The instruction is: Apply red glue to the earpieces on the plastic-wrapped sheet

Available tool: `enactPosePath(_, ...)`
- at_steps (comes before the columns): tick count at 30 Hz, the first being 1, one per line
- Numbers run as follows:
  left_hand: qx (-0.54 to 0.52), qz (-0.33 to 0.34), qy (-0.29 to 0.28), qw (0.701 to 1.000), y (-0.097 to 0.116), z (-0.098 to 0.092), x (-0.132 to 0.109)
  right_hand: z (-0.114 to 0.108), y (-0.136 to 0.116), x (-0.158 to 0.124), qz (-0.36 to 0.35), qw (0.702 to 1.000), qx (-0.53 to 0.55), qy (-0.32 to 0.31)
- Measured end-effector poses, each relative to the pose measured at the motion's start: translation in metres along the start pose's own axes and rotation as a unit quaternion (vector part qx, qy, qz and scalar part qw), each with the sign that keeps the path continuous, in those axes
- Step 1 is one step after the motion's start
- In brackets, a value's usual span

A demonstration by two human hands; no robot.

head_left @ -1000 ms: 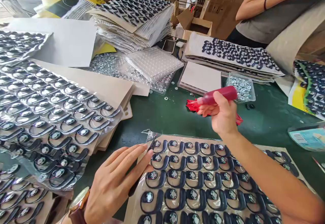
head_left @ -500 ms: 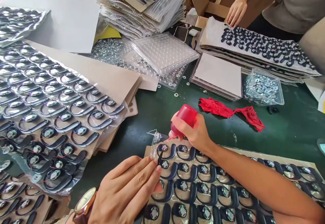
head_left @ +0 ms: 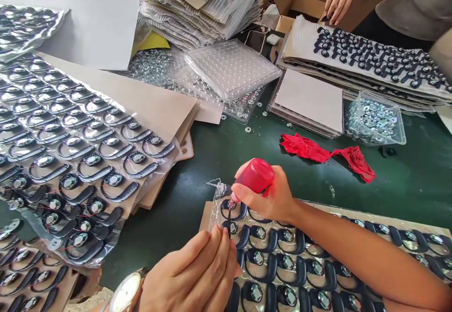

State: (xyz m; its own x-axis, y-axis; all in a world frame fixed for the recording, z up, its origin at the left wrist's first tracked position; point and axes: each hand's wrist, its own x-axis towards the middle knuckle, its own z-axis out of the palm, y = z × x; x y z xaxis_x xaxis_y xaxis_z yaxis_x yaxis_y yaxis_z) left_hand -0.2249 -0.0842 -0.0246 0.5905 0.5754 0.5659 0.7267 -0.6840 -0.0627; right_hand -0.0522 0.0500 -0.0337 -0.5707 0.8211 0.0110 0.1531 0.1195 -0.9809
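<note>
My right hand (head_left: pixel 277 196) is wrapped round a red squeeze bottle (head_left: pixel 257 175), tilted with its nozzle pointing down to the left. The nozzle is over a round metal-centred part at the top left corner of a film-covered sheet (head_left: pixel 205 215) carrying rows of black curved pieces (head_left: pixel 271 274). Pinched in my left hand (head_left: pixel 196 267) are dark, fine-pointed tweezers (head_left: pixel 229 222), their tip close below the nozzle at that same corner part. Whether the nozzle touches the part, I cannot tell. My left palm hides some of the sheet's left side.
More sheets of curved pieces (head_left: pixel 73 141) lie at the left. Behind are a crumpled red cloth (head_left: pixel 307 148), a clear box of metal washers (head_left: pixel 376 119), clear plastic trays (head_left: pixel 233 69) and tall stacked sheets (head_left: pixel 197 22). A co-worker's hand (head_left: pixel 341 1) is above another stack at the far right.
The bottle has tipped further over and its nozzle has come lower, to the corner part. My left hand has shifted right, bringing the tweezers' tip there. The co-worker's hand has lifted off the stack.
</note>
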Motion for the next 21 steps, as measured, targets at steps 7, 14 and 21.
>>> enactPosePath(7,0.000,0.005,-0.009,1.000,0.0000,-0.0023,0.0011,-0.0004,-0.0040,-0.0003,-0.087,0.992,-0.087,0.016)
enactPosePath(14,0.002,0.011,-0.019,1.000,0.0000,-0.0021,-0.0008,0.0011,-0.0061,0.0007,-0.075,0.992,-0.097,0.038)
enactPosePath(21,-0.003,0.009,-0.018,1.000,0.0005,-0.0019,-0.0034,0.0010,-0.0072,0.0002,-0.184,0.975,-0.114,0.041)
